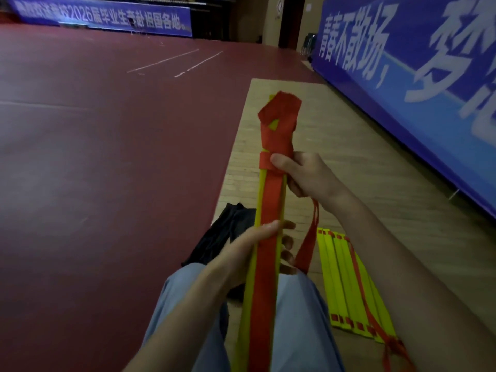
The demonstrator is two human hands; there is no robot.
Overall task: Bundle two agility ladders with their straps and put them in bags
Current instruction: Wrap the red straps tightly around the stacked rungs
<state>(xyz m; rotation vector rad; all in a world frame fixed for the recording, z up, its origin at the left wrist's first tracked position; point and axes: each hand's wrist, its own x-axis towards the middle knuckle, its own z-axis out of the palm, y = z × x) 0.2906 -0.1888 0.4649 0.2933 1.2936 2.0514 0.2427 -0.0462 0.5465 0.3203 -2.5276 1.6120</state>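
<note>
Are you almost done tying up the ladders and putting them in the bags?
Not yet, maybe halfway. The first ladder is stacked, and its red strap is being wrapped at the far end: the right hand pinches the wrap, the left hand grips the middle. The second ladder lies stacked on the floor, its strap loose. A black bag lies flat, apparently empty.
</note>
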